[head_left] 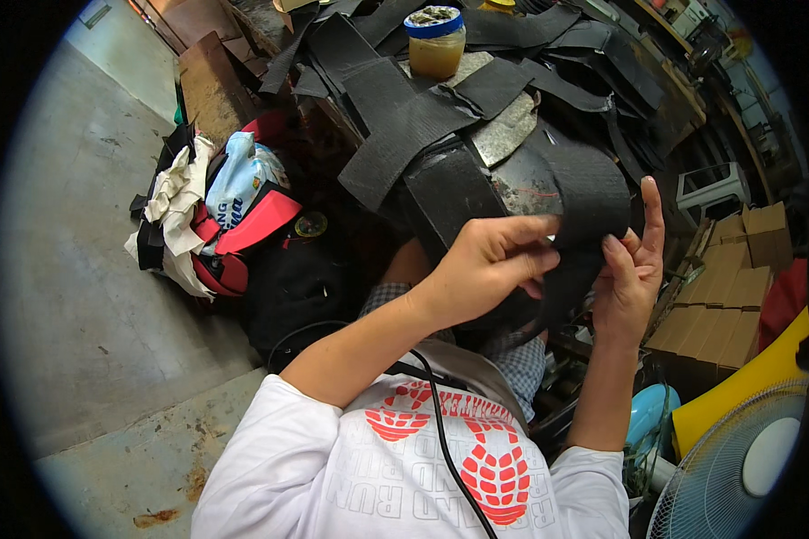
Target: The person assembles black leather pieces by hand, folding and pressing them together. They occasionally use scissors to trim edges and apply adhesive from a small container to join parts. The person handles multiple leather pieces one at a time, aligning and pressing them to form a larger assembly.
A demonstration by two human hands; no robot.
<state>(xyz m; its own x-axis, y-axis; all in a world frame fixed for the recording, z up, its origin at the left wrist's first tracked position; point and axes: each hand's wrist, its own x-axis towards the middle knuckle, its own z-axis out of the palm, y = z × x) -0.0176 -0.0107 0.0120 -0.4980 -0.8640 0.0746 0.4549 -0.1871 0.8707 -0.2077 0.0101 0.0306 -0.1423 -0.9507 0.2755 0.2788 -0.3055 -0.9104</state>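
Your left hand (490, 265) pinches the black strap piece (593, 202) btwn thumb & fingers, right hand (627, 274) grips its other edge w/ index finger raised, so it's held taut above your lap, just in front of the desk (512, 130) piled w/ more black strips (395, 126); jar (436, 40) sits further back

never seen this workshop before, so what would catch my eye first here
At centre, the left hand and right hand pinch a black strip. Behind them a table is heaped with more strips, with a blue-lidded jar at the top. A red-and-black bag lies on the floor at left.
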